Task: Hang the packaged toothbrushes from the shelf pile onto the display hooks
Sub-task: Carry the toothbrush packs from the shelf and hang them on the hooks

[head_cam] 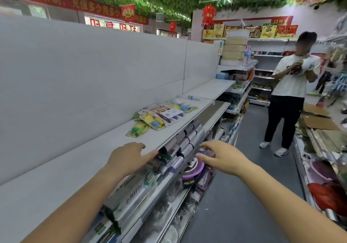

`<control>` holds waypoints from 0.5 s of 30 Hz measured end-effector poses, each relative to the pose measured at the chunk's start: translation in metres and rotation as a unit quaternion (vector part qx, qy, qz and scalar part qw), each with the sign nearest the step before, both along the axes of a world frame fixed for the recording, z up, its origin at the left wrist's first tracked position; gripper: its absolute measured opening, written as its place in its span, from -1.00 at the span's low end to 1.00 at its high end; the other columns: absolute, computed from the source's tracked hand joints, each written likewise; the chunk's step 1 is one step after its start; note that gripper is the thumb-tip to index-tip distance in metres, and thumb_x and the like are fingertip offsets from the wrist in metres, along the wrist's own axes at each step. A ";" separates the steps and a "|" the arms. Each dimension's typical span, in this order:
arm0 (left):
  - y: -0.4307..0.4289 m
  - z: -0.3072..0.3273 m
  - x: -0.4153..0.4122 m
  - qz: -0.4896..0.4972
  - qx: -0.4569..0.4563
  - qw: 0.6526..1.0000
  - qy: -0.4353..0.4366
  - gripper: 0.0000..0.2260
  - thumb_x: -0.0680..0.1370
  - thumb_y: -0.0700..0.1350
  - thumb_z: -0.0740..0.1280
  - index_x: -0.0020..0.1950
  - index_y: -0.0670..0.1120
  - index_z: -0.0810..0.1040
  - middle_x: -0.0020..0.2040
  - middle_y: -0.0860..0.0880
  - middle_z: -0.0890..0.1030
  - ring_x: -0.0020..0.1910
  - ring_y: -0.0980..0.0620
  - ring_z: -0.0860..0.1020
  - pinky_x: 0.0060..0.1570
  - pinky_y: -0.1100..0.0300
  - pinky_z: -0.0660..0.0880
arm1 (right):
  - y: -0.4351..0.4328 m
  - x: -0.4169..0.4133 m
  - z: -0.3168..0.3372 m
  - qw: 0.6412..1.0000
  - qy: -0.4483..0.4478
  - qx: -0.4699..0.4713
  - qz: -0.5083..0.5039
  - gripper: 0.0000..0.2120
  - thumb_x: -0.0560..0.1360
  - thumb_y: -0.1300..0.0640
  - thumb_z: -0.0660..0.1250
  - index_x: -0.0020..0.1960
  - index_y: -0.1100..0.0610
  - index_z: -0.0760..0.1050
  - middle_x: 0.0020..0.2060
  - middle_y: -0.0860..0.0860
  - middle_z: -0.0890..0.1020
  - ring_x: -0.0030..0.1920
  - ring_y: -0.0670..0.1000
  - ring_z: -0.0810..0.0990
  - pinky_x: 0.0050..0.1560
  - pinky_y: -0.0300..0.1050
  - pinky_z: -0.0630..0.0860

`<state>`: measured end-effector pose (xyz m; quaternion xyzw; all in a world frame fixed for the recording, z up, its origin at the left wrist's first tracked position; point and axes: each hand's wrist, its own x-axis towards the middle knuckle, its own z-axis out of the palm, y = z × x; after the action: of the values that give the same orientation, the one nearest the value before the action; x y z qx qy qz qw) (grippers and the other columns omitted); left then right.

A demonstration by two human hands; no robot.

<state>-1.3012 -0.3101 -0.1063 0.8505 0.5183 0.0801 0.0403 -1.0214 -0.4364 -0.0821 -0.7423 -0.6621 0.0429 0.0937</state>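
A person's left hand lies open and empty at the white shelf's front edge. The packaged toothbrushes sit piled at one o'clock from it. Past the hanging packs, the right hand hovers with fingers spread, holding nothing. Advisable: lift one pack from the pile by its top.

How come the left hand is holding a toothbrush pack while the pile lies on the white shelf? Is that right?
Not quite. The left hand holds nothing; it is open at the edge of the white shelf. The pile of toothbrush packs does lie on that shelf, as the head view shows.
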 end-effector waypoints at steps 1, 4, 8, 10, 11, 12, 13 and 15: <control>0.011 -0.001 0.013 0.011 0.000 1.000 0.004 -0.24 0.52 0.52 0.00 0.49 0.05 0.46 0.39 0.05 0.56 0.32 -0.01 0.54 0.21 0.07 0.51 | 0.015 0.015 -0.003 1.000 0.001 0.000 0.005 -0.18 0.44 -0.53 0.05 0.50 -0.04 0.37 0.38 -0.09 0.52 0.33 -0.03 0.51 0.28 -0.02 0.51; 0.042 -0.003 0.059 0.055 -0.008 0.998 0.006 -0.22 0.50 0.54 0.03 0.43 0.02 0.51 0.35 0.04 0.58 0.29 -0.03 0.56 0.18 0.08 0.51 | 0.057 0.063 -0.006 1.000 0.000 0.010 0.018 -0.16 0.44 -0.56 0.03 0.50 -0.04 0.37 0.40 -0.09 0.51 0.34 -0.03 0.51 0.30 -0.02 0.49; 0.079 -0.002 0.130 0.091 -0.001 0.996 -0.019 -0.20 0.47 0.56 0.03 0.31 -0.03 0.58 0.22 0.01 0.65 0.16 -0.03 0.60 0.06 0.08 0.56 | 0.109 0.138 -0.004 0.999 0.012 0.021 0.046 -0.21 0.47 -0.51 0.07 0.48 -0.02 0.40 0.36 -0.08 0.55 0.31 -0.03 0.53 0.26 -0.03 0.51; 0.098 0.000 0.161 0.110 -0.003 0.994 -0.022 -0.21 0.47 0.56 0.05 0.29 -0.04 0.60 0.21 0.00 0.65 0.14 -0.04 0.61 0.00 0.12 0.54 | 0.135 0.175 -0.003 0.998 0.015 0.012 0.057 -0.28 0.52 -0.44 0.12 0.49 -0.01 0.39 0.37 -0.06 0.54 0.31 -0.01 0.53 0.27 -0.01 0.51; 0.108 0.002 0.173 0.121 -0.004 0.992 -0.026 -0.24 0.49 0.55 0.05 0.25 -0.03 0.62 0.19 0.01 0.66 0.12 -0.04 0.62 -0.02 0.13 0.53 | 0.150 0.191 -0.001 0.998 0.017 0.008 0.059 -0.23 0.49 -0.49 0.09 0.49 -0.01 0.39 0.38 -0.05 0.53 0.31 0.00 0.53 0.29 0.00 0.50; 0.118 0.004 0.183 0.131 -0.005 0.991 -0.029 -0.28 0.49 0.55 0.05 0.13 -0.02 0.63 0.11 0.02 0.67 0.05 -0.03 0.62 -0.03 0.13 0.54 | 0.166 0.206 0.001 0.998 0.020 0.010 0.061 -0.15 0.43 -0.55 0.04 0.49 -0.01 0.38 0.38 -0.05 0.53 0.32 0.00 0.53 0.30 0.02 0.49; 0.128 0.006 0.191 0.141 -0.007 0.990 -0.031 -0.30 0.47 0.55 0.03 -0.02 -0.01 0.61 -0.02 0.03 0.67 -0.06 -0.01 0.61 -0.06 0.12 0.55 | 0.183 0.220 0.002 0.998 0.018 0.014 0.063 -0.10 0.39 -0.59 -0.01 0.49 -0.01 0.38 0.39 -0.05 0.53 0.33 0.00 0.52 0.32 0.03 0.48; 0.146 0.006 0.203 0.158 -0.013 0.987 -0.030 -0.33 0.46 0.57 0.01 -0.19 -0.02 0.49 -0.18 0.03 0.59 -0.18 0.00 0.57 -0.16 0.12 0.53 | 0.214 0.239 -0.001 0.996 0.018 0.015 0.081 -0.07 0.37 -0.62 -0.04 0.49 -0.04 0.38 0.37 -0.06 0.54 0.32 0.00 0.52 0.30 0.03 0.49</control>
<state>-1.0977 -0.1638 -0.1007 0.7543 0.6459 0.1045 0.0540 -0.7828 -0.2228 -0.0831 -0.6840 -0.7187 0.0536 0.1129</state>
